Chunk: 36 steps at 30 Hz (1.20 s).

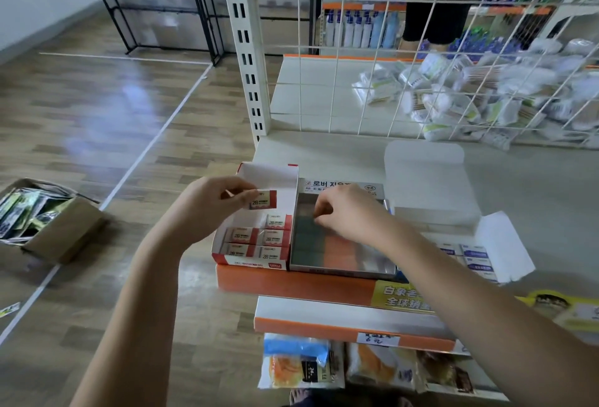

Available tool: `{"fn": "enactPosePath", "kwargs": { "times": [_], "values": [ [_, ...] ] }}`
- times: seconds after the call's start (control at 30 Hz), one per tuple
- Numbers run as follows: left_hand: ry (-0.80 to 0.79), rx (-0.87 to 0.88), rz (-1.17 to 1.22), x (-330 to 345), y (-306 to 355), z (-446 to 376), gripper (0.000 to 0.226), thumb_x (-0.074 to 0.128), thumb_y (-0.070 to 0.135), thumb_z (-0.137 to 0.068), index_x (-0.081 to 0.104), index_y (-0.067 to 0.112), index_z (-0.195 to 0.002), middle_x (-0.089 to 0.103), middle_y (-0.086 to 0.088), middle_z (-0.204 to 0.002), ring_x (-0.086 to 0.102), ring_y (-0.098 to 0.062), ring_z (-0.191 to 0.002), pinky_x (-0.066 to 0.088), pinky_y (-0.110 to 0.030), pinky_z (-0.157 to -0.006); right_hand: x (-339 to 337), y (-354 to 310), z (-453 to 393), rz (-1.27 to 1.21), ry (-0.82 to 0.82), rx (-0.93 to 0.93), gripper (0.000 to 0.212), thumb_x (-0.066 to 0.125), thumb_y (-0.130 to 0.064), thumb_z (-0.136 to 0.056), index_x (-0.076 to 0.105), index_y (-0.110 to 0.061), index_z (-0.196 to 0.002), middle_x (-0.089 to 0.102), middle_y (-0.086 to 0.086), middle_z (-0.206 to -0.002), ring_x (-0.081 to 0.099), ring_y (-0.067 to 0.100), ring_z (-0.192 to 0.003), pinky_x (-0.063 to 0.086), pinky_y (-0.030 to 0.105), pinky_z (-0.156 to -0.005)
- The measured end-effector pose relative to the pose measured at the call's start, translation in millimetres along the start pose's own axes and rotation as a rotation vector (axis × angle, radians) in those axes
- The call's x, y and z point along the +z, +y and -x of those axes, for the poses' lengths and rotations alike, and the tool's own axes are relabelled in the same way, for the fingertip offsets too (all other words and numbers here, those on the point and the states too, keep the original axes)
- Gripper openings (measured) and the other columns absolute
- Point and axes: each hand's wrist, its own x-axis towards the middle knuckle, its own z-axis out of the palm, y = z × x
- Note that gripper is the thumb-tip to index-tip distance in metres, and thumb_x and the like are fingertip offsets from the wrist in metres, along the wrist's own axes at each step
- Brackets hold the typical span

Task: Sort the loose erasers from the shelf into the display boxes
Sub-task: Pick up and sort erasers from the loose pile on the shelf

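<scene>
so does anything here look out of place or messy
Mostly tidy. The heap of white plastic packets behind the wire grid lies jumbled, and the brown cardboard box of packets sits on the wooden floor, off the shelf.

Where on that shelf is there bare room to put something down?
The shelf is bare behind the red box, up to the wire grid, and at its far right. The front edge is crowded: red box, grey box, white box and both hands.
</scene>
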Motion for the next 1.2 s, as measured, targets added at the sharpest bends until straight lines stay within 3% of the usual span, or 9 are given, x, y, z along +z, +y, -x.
{"fn": "enactPosePath", "kwargs": {
  "times": [0.33,0.47,0.6,0.73,0.9,1.2],
  "values": [
    [-0.016,-0.004,-0.257,-10,2,-2,0.006,0.063,0.033,-0.086,0.066,0.032,-0.091,0.059,0.021,-0.076,0.054,0.003,-0.073,0.045,-0.02,-0.063,0,-6,2,0.133,0.054,-0.039,0.019,0.057,-0.026,-0.089,0.068,-0.019,-0.103,0.065,0.002,-0.106,0.059,0.021,-0.096,0.048,0.03,-0.08],
    [-0.041,-0.019,-0.412,-13,6,-4,0.01,0.062,0.037,-0.086,0.067,0.032,-0.094,0.064,0.013,-0.085,0.057,-0.007,-0.077,0.049,-0.029,-0.069,-7,-15,0,0.121,0.15,-0.125,0.016,0.057,-0.022,-0.088,0.065,-0.018,-0.102,0.063,0.002,-0.104,0.059,0.022,-0.094,0.049,0.034,-0.081],
    [-0.057,-0.04,-0.497,-14,7,-7,0.01,0.063,0.038,-0.085,0.068,0.032,-0.091,0.067,0.012,-0.089,0.06,-0.011,-0.083,0.051,-0.031,-0.073,-10,-27,-1,0.089,0.19,-0.236,0.019,0.056,-0.019,-0.09,0.063,-0.019,-0.107,0.057,-0.002,-0.109,0.057,0.017,-0.094,0.045,0.03,-0.077],
    [-0.106,-0.023,-0.551,-8,6,-10,0.01,0.063,0.037,-0.086,0.069,0.032,-0.09,0.067,0.012,-0.09,0.059,-0.011,-0.08,0.05,-0.029,-0.07,-7,-31,-3,0.098,0.154,-0.269,0.02,0.056,-0.019,-0.091,0.063,-0.02,-0.109,0.055,-0.003,-0.115,0.057,0.016,-0.096,0.046,0.031,-0.08],
    [-0.061,0.001,-0.598,-5,3,-12,0.01,0.062,0.036,-0.086,0.07,0.031,-0.09,0.067,0.011,-0.089,0.056,-0.012,-0.078,0.042,-0.025,-0.063,-4,-31,-3,0.118,0.129,-0.258,0.017,0.053,-0.02,-0.092,0.067,-0.018,-0.102,0.056,-0.003,-0.106,0.056,0.017,-0.094,0.047,0.03,-0.079],
    [-0.082,0.036,-0.692,-2,0,-18,0.016,0.06,0.042,-0.087,0.07,0.033,-0.094,0.067,0.006,-0.096,0.061,-0.019,-0.089,0.044,-0.027,-0.065,-5,-27,-8,0.123,0.087,-0.293,0.014,0.057,-0.016,-0.09,0.069,-0.016,-0.096,0.058,-0.002,-0.107,0.058,0.017,-0.093,0.047,0.029,-0.083]
  ]
}}
